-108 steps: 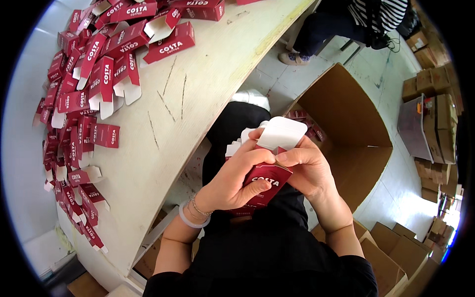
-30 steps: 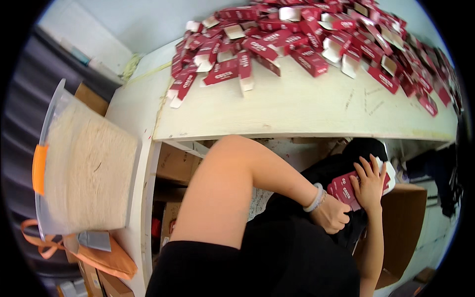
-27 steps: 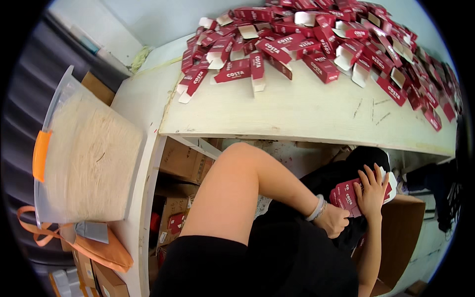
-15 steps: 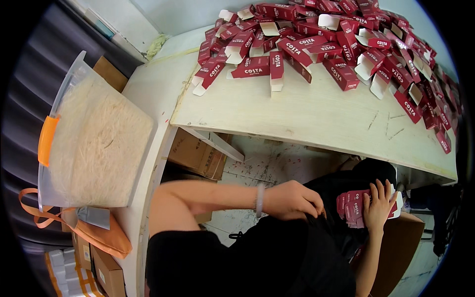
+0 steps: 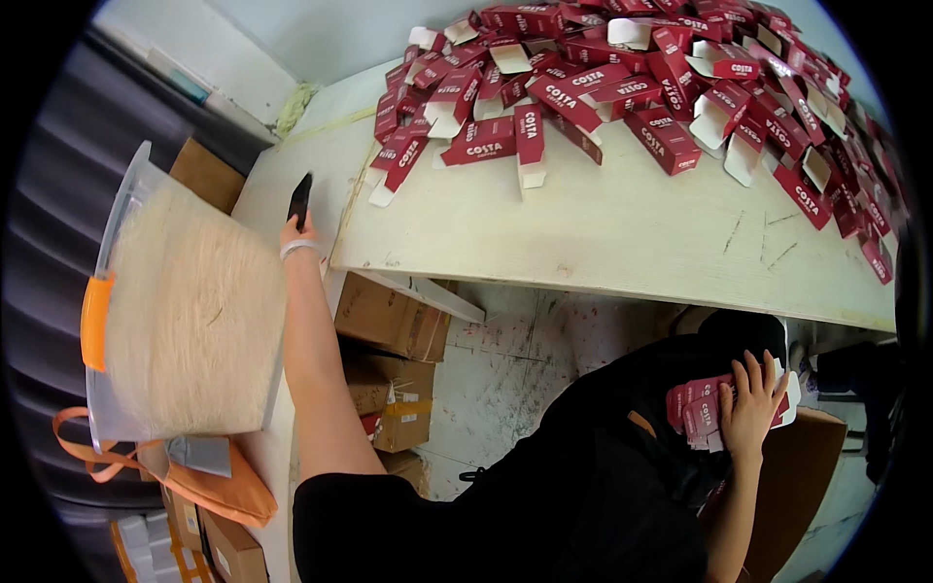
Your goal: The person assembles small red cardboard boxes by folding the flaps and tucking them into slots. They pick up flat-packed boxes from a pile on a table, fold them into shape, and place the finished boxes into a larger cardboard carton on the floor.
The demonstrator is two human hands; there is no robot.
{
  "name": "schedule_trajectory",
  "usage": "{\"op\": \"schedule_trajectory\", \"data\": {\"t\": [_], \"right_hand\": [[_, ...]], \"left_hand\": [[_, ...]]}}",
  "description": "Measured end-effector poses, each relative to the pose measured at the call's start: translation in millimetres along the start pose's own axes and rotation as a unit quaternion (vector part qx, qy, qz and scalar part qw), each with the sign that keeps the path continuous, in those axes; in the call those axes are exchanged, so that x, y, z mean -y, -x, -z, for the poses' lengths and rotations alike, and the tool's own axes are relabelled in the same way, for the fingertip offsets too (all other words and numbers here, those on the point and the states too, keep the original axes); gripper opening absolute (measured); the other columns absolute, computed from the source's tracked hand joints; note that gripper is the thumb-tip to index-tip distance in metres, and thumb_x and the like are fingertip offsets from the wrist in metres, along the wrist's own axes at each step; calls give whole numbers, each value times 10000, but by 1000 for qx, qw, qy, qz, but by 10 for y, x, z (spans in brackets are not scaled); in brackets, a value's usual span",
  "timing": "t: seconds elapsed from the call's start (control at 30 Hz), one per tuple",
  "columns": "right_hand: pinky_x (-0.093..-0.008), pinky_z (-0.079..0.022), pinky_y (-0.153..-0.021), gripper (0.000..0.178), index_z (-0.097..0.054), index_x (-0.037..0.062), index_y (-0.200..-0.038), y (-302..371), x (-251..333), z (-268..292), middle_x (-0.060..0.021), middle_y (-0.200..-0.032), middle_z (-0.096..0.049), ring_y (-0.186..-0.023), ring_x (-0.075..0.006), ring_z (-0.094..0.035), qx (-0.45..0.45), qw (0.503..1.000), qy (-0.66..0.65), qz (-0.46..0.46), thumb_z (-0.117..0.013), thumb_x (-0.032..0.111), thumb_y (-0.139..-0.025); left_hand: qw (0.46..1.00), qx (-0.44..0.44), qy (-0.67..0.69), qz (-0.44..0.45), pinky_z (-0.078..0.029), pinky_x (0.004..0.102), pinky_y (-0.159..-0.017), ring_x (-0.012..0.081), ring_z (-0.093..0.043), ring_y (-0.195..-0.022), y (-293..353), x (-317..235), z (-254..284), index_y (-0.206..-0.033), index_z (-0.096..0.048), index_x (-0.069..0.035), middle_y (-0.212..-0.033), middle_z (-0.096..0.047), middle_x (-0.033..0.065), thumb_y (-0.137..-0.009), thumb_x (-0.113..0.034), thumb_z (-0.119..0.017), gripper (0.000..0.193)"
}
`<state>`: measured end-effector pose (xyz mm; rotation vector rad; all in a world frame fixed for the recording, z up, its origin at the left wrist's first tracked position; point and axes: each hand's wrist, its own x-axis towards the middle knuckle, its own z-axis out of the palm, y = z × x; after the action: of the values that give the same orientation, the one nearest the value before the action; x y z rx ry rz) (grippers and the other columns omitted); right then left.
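My left hand (image 5: 298,233) is stretched out over the left side table, its fingers closed round a flat black object (image 5: 300,197) that looks like a phone. My right hand (image 5: 751,408) lies with fingers spread on a stack of flat, unfolded dark red cartons (image 5: 698,410) on my lap. White flaps of these cartons stick out past the fingers on the right. On the white table (image 5: 564,228) ahead, a large heap of folded dark red cartons (image 5: 583,97) is piled up, many with white end flaps standing out.
A clear tub (image 5: 194,311) with orange handle, full of pale shredded filler, stands on the left table beside an orange bag (image 5: 219,481). Cardboard boxes (image 5: 389,316) sit under the table. An open brown carton (image 5: 802,476) is at my right. Another person's dark-clothed leg (image 5: 846,374) shows at far right.
My left hand has moved from my lap out to the far left and now shows the black object. The right hand stays on the carton stack. The view has shifted slightly.
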<state>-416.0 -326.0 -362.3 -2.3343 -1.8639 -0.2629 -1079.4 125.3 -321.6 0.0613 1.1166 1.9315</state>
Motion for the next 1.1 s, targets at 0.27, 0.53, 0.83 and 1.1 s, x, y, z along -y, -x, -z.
{"op": "schedule_trajectory", "data": {"t": [0.27, 0.53, 0.83, 1.1], "right_hand": [[-609, -160, -1133, 495, -593, 93, -1238, 33, -35, 160, -70, -1369, -515, -1367, -294, -366, 19, 999, -36, -3, -686, 293, -796], [-553, -271, -1114, 484, -585, 9, -1208, 154, -146, 39, -144, -1371, -498, -1292, -293, -464, -61, 990, -124, 10, -696, 168, -765], [-444, -407, -858, 313, -606, 23, -1008, 199, -11, -7, -117, -1000, -577, -937, -302, -546, -201, 938, -60, -277, -700, 156, -741], [-407, -352, -758, 265, -565, 81, -833, 217, 89, -22, -69, -811, -533, -782, -261, -501, -177, 922, -26, -344, -742, 250, -733]], "left_hand": [[484, -36, -839, -247, -531, 452, -763, 349, -643, -958, -82, -10, -159, -1318, -446, -29, -1128, -641, 184, -858, -275, -629, 553], [766, 433, -326, -346, -516, 415, -853, 263, -627, -928, 3052, 1365, -589, -1234, -517, 48, -1099, -639, 166, -941, -144, -554, 352], [225, 891, -393, 34, -217, 441, -1161, 458, -188, -1421, 5563, 3595, 80, -1476, -91, 91, -1510, -198, 316, -652, -280, -840, 1174], [250, 873, -410, 89, -173, 469, -1170, 449, -138, -1439, 5514, 3554, 297, -1486, -68, 71, -1533, -155, 297, -645, -271, -843, 1194]]}}
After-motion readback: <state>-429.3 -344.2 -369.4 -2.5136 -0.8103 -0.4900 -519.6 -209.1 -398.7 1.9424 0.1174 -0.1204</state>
